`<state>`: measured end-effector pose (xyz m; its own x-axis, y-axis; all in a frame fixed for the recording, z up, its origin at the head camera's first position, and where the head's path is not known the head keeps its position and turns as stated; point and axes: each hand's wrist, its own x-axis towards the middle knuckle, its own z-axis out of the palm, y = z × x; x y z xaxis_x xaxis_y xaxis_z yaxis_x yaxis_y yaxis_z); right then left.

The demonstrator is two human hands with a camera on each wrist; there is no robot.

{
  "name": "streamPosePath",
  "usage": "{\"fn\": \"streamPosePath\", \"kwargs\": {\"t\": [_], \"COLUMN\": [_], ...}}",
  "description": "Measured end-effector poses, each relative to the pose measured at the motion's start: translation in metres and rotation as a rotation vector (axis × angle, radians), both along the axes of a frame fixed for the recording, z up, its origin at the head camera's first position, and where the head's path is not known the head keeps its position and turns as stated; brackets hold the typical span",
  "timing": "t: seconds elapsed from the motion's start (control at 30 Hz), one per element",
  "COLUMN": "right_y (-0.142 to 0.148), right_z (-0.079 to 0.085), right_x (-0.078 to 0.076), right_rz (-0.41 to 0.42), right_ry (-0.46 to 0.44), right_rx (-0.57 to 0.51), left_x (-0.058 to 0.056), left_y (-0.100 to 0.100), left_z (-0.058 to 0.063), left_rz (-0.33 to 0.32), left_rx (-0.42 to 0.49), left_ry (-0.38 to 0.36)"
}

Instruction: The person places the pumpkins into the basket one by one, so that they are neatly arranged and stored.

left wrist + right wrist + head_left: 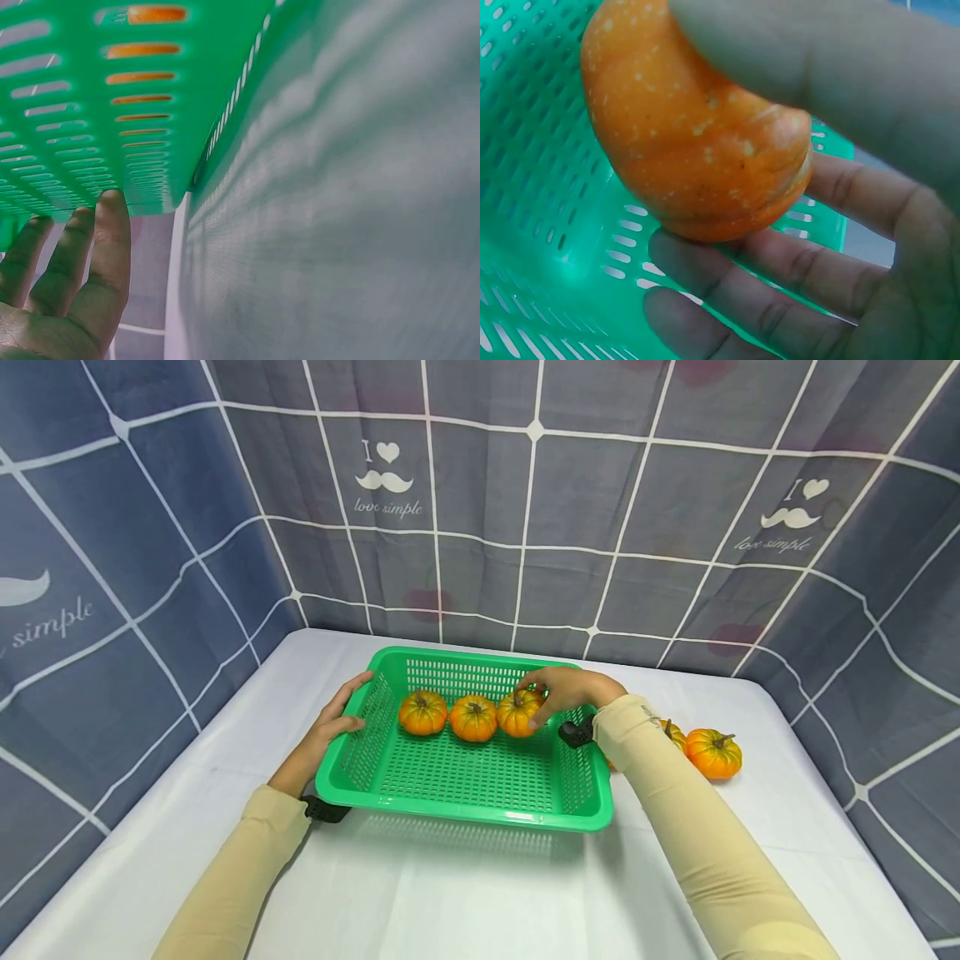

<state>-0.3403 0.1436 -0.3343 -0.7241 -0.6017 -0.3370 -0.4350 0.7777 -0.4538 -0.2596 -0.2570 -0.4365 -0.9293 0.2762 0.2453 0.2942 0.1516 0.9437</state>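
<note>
A green plastic basket (487, 777) with slotted walls stands on the white table. My left hand (330, 731) grips its left rim, thumb over the edge; in the left wrist view several fingers (111, 255) lie against the slotted outer side. Inside the basket, my right hand (566, 689) holds a small orange pumpkin (516, 714) between thumb and fingers. The right wrist view shows that pumpkin (697, 142) up close, with fingers beneath and the thumb across it. To its left in the basket sit another pumpkin (473, 719) and a third one (423, 713), side by side.
Right of the basket, an orange pumpkin (714, 754) lies on the white tabletop (480, 893). Another pumpkin (674, 735) beside it is partly hidden by my right sleeve. Grey-blue checked cloth (480, 568) hangs behind the table and along both sides.
</note>
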Motion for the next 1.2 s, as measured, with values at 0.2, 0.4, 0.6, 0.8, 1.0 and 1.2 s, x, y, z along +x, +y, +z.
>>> {"fn": "streamPosePath", "kwargs": {"t": [0.2,0.4,0.6,0.8,1.0,1.2], "right_y": [-0.003,-0.009,-0.014,-0.015,-0.018,-0.017], "right_z": [-0.005,-0.01,-0.012,-0.016,-0.018,-0.019], "right_x": [-0.003,-0.005,-0.004,-0.006,-0.006,-0.007], "right_rz": [0.0,0.011,0.001,0.009,-0.014,-0.017], "right_ry": [0.016,0.024,0.01,-0.018,-0.016,-0.012], "right_rx": [0.042,0.086,0.094,0.084,0.082,0.081], "left_x": [0.0,0.001,0.001,0.0,0.0,0.001], "left_y": [0.0,0.0,0.0,0.0,0.0,0.0], "left_z": [0.0,-0.001,-0.001,-0.002,-0.001,0.001], "left_rz": [0.0,-0.012,-0.032,-0.038,-0.032,-0.021], "left_rx": [0.002,0.019,0.051,0.054,0.044,0.039], "left_ry": [0.01,0.0,-0.024,-0.044,-0.033,-0.027]}}
